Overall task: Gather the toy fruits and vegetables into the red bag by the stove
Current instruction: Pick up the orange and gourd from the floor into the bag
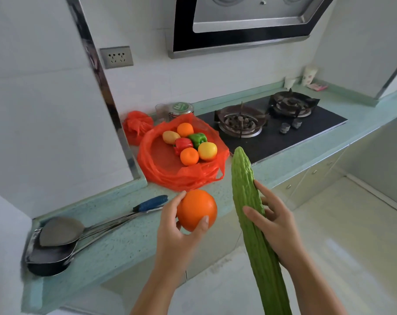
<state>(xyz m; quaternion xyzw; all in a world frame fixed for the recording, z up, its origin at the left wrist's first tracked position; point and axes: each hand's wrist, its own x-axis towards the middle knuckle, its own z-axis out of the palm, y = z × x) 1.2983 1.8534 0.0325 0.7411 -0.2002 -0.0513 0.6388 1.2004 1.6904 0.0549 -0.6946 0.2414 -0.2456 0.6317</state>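
Note:
A red plastic bag (161,169) lies spread open on the counter left of the stove. In it rest two small oranges (189,156), a potato (171,137), a red pepper (182,144), a green pepper (198,139) and a yellow fruit (207,151). My left hand (177,233) holds a large orange (196,209) just in front of the bag, above the counter edge. My right hand (275,223) grips a long green bitter gourd (249,214), held upright with its tip near the bag's right side.
A two-burner gas stove (272,130) sits right of the bag. A second crumpled red bag (137,126), a clear cup (162,112) and a tin (181,110) stand behind. Ladles and a pan (56,242) lie at the counter's left, with a blue-handled tool (151,203). A range hood (243,21) hangs above.

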